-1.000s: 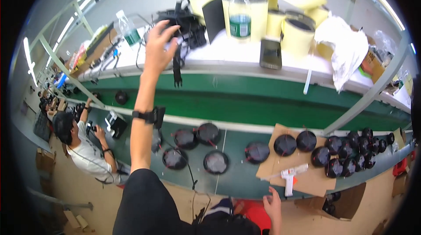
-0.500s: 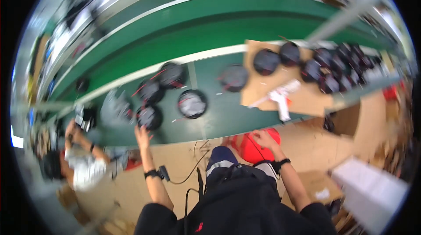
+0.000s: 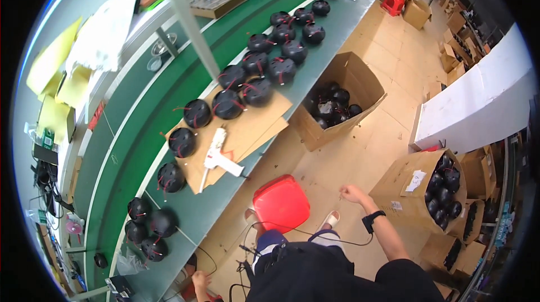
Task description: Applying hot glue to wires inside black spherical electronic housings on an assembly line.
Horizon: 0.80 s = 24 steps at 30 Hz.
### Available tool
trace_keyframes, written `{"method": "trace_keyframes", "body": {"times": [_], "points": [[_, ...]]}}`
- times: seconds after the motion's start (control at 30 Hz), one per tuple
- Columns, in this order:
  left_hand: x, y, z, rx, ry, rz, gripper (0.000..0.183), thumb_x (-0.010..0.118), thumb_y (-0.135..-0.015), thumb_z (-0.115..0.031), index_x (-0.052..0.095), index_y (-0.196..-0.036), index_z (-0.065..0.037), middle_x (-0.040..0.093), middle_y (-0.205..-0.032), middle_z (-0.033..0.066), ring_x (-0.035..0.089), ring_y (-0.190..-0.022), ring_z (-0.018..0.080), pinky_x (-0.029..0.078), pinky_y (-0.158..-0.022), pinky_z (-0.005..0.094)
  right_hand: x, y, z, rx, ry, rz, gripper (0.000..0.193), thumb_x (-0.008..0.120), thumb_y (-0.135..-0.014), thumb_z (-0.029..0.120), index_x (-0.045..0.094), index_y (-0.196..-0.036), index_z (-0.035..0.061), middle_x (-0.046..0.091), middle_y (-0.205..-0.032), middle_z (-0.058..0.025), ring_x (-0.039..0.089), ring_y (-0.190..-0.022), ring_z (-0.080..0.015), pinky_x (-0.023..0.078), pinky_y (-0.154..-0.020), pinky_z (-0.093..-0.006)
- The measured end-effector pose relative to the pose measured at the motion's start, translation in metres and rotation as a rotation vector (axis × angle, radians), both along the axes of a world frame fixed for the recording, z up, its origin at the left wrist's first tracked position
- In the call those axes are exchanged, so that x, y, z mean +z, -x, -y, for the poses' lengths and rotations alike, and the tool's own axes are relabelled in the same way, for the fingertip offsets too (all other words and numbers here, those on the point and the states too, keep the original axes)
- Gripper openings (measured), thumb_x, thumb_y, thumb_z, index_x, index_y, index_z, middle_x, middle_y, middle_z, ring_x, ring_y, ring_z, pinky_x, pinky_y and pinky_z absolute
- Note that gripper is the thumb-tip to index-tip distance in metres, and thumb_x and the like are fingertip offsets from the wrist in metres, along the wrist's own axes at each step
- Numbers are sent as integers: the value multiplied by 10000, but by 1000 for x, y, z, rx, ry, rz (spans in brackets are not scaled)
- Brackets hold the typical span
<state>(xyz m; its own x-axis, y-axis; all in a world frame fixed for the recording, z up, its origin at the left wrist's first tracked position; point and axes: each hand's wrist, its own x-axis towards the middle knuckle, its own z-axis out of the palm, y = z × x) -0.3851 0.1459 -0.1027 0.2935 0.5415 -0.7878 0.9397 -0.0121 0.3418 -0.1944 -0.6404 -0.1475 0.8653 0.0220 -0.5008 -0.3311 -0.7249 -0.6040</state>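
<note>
My right hand (image 3: 352, 193) hangs over the floor, right of the red stool (image 3: 281, 203), its fingers curled in with nothing visible in them. At the lower edge, beside the bench's near side, is my left hand (image 3: 201, 280); its fingers are loosely bent and apart, and no object shows in them. Nearest to it on the green bench (image 3: 211, 212) sit several round black shells (image 3: 154, 248) with red wires. A white glue gun (image 3: 216, 155) lies on a flat cardboard sheet (image 3: 256, 136), with more black shells (image 3: 227, 104) along the sheet's far side.
Below the bench stands an open carton (image 3: 360, 85) with black shells inside. Another filled carton (image 3: 396, 189) stands right of my right hand, near a white pillar (image 3: 478, 94). A grey post (image 3: 188, 23) rises at the bench's far side. Thin cables (image 3: 337, 235) cross before my body.
My view has swung to the right along the bench. My right hand has left the stool and curled. My left hand has moved away from the black shells and down to the lower edge.
</note>
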Motion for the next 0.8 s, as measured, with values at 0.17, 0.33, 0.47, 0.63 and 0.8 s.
{"method": "trace_keyframes", "body": {"times": [0.17, 0.33, 0.47, 0.63, 0.8], "points": [[-72, -53, 170, -939, 424, -339, 351, 615, -962, -321, 704, -1108, -15, 763, -951, 115, 724, -797, 243, 569, -686, 410, -28, 117, 156, -65, 165, -40, 274, 645, -913, 205, 733, -1126, 57, 759, -1015, -207, 748, -859, -330, 588, -763, -411], [-66, -231, 424, -1641, 18, 505, 344, 617, -940, -327, 710, -1039, -11, 727, -937, 244, 714, -871, 354, 552, -740, 483, -28, 271, 234, -886, -81, -71, 218, 590, -1005, 137, 672, -1119, -30, 748, -898, -136, 747, -733, -209, 570, -610, -319], [16, -359, 651, -1621, 53, 885, 290, 605, -930, -216, 682, -1119, -11, 716, -1004, 264, 696, -917, 443, 561, -815, 492, -15, 340, 220, -1226, -441, -168, 210, 561, -1038, 163, 661, -1130, 3, 748, -892, -126, 750, -710, -224, 567, -566, -307], [54, -399, 796, -1627, 441, 946, 285, 636, -949, -213, 692, -1167, -38, 748, -1008, 182, 733, -891, 322, 573, -811, 420, 7, 273, 254, -1015, -614, -247, 256, 543, -1052, 194, 653, -1186, 6, 760, -994, -141, 768, -820, -222, 591, -663, -314], [-67, -424, 796, -1623, 387, 446, 374, 637, -942, -312, 694, -1218, -66, 740, -1045, 213, 713, -951, 365, 559, -857, 449, 21, 119, 364, -801, -570, -322, 279, 539, -1054, 183, 652, -1234, 3, 753, -1026, -138, 762, -865, -212, 593, -703, -308]]}}
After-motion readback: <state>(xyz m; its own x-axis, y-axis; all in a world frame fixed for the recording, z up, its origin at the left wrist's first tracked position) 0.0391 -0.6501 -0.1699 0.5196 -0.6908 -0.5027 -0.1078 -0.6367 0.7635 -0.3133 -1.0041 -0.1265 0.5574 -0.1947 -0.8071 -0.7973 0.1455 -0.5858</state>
